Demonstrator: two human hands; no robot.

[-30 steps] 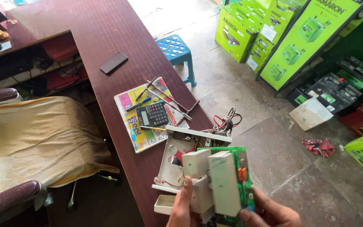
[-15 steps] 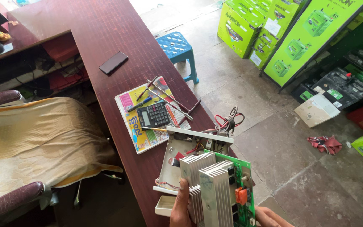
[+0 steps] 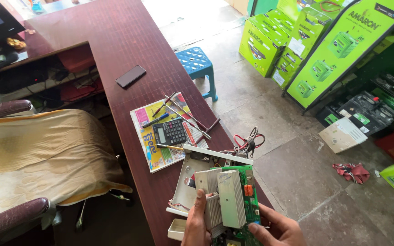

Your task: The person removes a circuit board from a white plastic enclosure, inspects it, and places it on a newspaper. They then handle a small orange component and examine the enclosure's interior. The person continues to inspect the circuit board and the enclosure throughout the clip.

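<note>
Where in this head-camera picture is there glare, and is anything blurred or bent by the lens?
Head view: daylight glares off the far end of the wooden counter and floor; the circuit board in both hands is sharp; the green cartons lean outward, suggesting wide-angle distortion.

We hold a green circuit board (image 3: 233,200) in our left hand (image 3: 197,225) and right hand (image 3: 279,228). A calculator (image 3: 169,132) lies on the bench (image 3: 128,45).
</note>
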